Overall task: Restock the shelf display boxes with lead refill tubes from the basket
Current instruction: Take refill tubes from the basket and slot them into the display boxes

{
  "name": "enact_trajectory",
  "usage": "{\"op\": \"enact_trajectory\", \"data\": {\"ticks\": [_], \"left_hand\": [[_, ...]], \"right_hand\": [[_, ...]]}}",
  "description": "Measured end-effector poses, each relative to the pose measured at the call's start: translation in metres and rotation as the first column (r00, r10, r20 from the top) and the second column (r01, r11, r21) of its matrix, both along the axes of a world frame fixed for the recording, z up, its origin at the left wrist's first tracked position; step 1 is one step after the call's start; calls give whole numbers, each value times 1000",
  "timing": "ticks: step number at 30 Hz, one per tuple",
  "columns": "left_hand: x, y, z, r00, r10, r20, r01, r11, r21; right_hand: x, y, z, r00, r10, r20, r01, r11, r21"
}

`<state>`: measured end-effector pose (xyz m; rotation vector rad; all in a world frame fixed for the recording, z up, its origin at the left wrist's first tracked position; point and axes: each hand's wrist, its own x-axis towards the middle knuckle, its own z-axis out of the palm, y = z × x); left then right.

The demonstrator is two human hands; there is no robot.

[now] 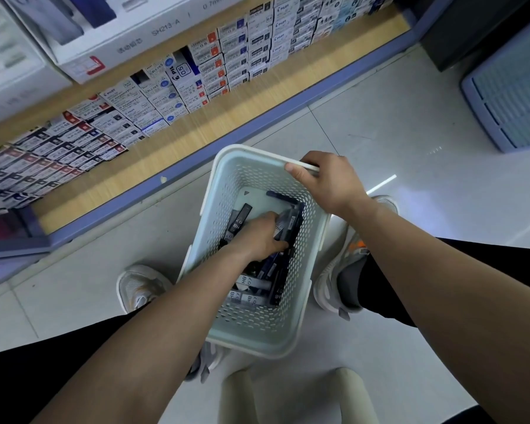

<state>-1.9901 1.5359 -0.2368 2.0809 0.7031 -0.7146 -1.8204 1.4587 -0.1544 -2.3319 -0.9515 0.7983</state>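
**Hand down in the basket**

The lead refill tubes [249,298] lie in a heap at the bottom of the basket [251,332], under and around the left hand [262,237]. Its fingers curl round a few. Just past it, the right hand [325,179] grips the basket's rim. Far beyond both hands, shelf display boxes [166,87] sit in rows

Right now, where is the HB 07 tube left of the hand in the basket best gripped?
Probably pinch the HB 07 tube across its narrow width near the dark capped end, coming down from above through the basket opening; that end lies exposed, while the other is crowded by the left hand.
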Motion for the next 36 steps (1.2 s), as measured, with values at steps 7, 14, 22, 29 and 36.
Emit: {"op": "enact_trajectory", "data": {"ticks": [7, 14, 22, 29, 36], "left_hand": [[-3, 0, 5, 982, 182, 54, -172, 974, -144], [-12, 3, 28, 933, 361, 15, -347, 908, -236], [-35, 6, 96, 895, 445, 22, -426, 871, -245], [-57, 5, 194, 744, 646, 174, -518, 720, -462], [-72, -4, 237, 630, 733, 257, -540, 651, -533]], "right_hand": [[-2, 0, 6, 999, -8, 37, 8, 1000, -8], [0, -6, 18, 999, 50, 19, -48, 995, -83], [-4, -20, 55, 985, 26, 171, -12, 997, -81], [-63, -35, 130, 983, 52, -174, -60, 997, -39], [-108, -40, 180, 747, -84, -660, 223, 966, 129]]}}
